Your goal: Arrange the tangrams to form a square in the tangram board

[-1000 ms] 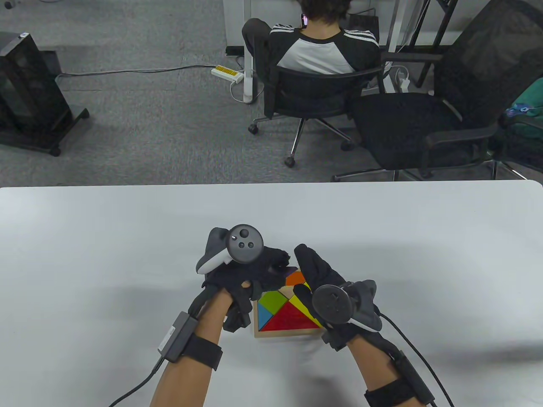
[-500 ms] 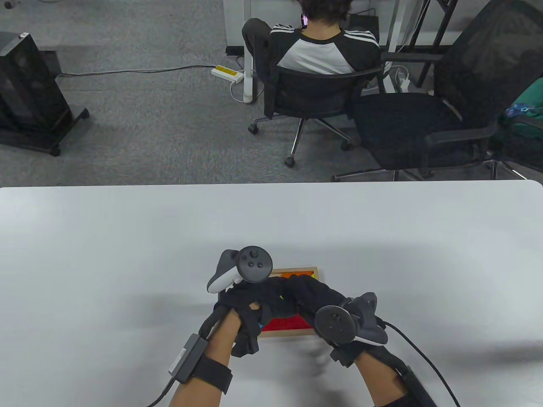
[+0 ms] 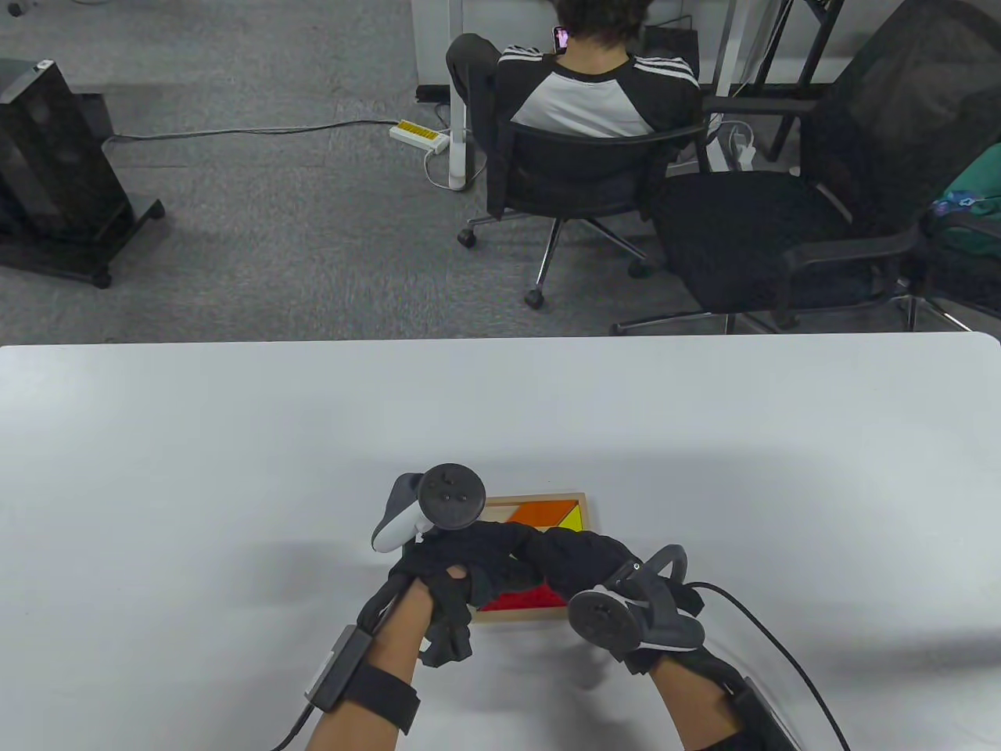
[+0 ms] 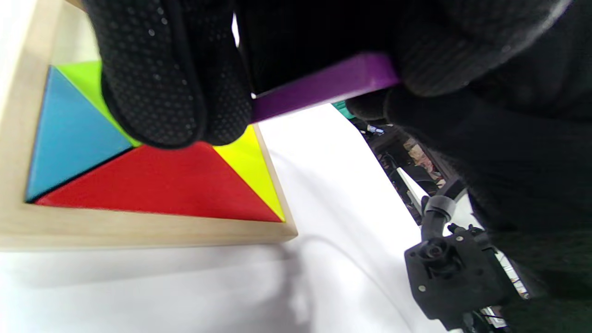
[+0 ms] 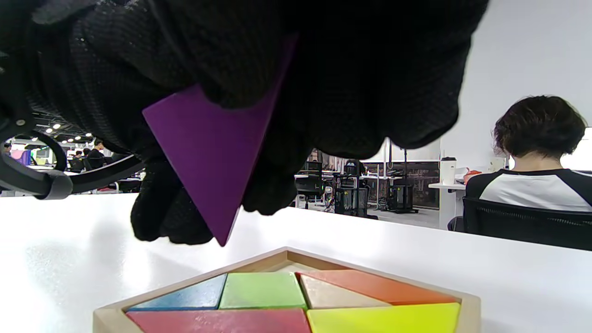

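Black gloves point(image 3: 469, 563) pinch a purple triangle point(image 5: 217, 152). In the pale wooden board point(image 4: 138, 229) sit red point(image 4: 162, 185), blue point(image 4: 69, 134), green point(image 5: 261, 290), orange point(image 5: 379, 286) and yellow point(image 5: 384, 319) pieces on the white counter point(image 3: 235, 438).

Bare table point(image 3: 235, 438) all around the tangram board point(image 3: 585, 508).

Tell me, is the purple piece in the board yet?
Not yet. The purple piece is held in the air above the board, with gloved fingers around it.
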`<state>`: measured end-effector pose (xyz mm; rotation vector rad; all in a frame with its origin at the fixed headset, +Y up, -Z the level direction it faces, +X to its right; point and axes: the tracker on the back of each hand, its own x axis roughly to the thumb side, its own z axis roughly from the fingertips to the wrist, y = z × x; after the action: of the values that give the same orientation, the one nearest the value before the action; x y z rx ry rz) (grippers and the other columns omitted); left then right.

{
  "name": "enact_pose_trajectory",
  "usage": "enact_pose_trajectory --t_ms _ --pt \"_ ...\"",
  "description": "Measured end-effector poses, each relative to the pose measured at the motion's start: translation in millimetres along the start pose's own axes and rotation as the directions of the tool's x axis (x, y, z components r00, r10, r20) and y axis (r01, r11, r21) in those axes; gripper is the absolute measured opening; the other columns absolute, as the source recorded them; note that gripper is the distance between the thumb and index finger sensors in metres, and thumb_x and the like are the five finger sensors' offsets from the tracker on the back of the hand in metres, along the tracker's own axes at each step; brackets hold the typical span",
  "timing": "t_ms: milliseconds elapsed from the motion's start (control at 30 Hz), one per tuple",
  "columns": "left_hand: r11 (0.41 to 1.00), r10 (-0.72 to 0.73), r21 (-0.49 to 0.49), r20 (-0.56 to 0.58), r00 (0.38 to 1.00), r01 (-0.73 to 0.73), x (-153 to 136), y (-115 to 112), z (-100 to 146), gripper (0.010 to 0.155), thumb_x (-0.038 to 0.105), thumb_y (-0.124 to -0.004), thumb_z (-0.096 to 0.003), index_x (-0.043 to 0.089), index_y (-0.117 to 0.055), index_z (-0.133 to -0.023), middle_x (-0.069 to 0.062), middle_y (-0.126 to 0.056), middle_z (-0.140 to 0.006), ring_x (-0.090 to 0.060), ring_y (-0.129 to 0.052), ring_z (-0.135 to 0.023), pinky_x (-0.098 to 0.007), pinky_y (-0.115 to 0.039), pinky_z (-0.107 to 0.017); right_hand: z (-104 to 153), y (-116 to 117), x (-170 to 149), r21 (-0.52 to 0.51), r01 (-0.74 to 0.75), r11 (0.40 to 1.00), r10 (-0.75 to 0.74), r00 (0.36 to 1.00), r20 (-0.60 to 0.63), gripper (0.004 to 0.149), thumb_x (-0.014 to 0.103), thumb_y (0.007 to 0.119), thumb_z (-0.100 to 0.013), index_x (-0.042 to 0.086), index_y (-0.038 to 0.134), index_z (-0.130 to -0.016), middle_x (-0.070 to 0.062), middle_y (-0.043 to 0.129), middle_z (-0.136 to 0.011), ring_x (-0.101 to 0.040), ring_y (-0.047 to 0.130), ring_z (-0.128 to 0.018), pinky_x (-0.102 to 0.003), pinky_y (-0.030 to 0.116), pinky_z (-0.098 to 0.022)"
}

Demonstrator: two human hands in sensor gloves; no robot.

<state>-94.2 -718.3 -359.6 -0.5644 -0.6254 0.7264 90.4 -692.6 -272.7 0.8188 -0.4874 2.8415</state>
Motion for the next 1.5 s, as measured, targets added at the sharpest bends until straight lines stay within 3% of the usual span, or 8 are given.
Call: enact_pose_trajectory --t_ms 267,633,1033,1233,1500 --pt "0.978 -0.194 0.079 0.012 0.981 0.193 24 6 7 0.068 0.05 -0.084 -0.0485 0.011 -0.075 -0.104 -0.02 -0.085 -0.101 -0.045 -0.103 -0.069 -0.045 -0.097 -0.045 1 -7 -4 -0.028 0.017 0.999 -0.018 0.999 -0.049 0.045 0.023 0.086 -0.044 0.016 0.084 -0.089 -0.01 0.092 -0.086 -0.032 0.104 -0.063 -0.051 0.091 -0.053" --pt "0.864 -0.43 0.314 0.051 0.901 0.394 42 10 18 0.058 0.037 -0.091 -0.0456 0.012 -0.081 -0.097 -0.014 -0.1 -0.085 -0.032 -0.11 -0.058 -0.036 -0.1 -0.037 0 -5 -19 -0.031 0.17 0.985 -0.173 0.962 -0.21 0.046 0.024 0.086 -0.044 0.009 0.085 -0.088 -0.014 0.097 -0.079 -0.031 0.108 -0.054 -0.049 0.094 -0.045" --pt "0.84 -0.452 0.391 0.12 0.884 0.377 32 2 12 0.044 0.033 -0.092 -0.0451 0.019 -0.089 -0.087 -0.009 -0.105 -0.078 -0.029 -0.112 -0.05 -0.032 -0.1 -0.033 -1 8 -39 -0.006 0.391 0.92 -0.368 0.861 -0.351 0.047 0.025 0.087 -0.044 0.007 0.086 -0.087 -0.015 0.097 -0.079 -0.031 0.108 -0.054 -0.049 0.095 -0.045" --pt "0.828 -0.466 0.407 0.115 0.877 0.386 28 5 11 0.041 0.032 -0.092 -0.0453 0.02 -0.091 -0.084 -0.009 -0.106 -0.076 -0.029 -0.112 -0.049 -0.032 -0.099 -0.033 -2 9 -40 -0.008 0.379 0.925 -0.356 0.86 -0.366 0.049 0.026 0.083 -0.047 0.007 0.08 -0.093 -0.016 0.091 -0.086 -0.035 0.104 -0.061 -0.052 0.091 -0.05" --pt "0.806 -0.425 0.456 0.004 0.905 0.377 10 29 13 0.04 0.032 -0.091 -0.0455 0.018 -0.091 -0.084 -0.01 -0.106 -0.075 -0.029 -0.112 -0.047 -0.033 -0.099 -0.031 0 8 -45 -0.006 0.349 0.937 -0.325 0.866 -0.381 0.054 0.028 0.082 -0.048 0.006 0.074 -0.098 -0.019 0.085 -0.093 -0.039 0.099 -0.069 -0.055 0.086 -0.055"
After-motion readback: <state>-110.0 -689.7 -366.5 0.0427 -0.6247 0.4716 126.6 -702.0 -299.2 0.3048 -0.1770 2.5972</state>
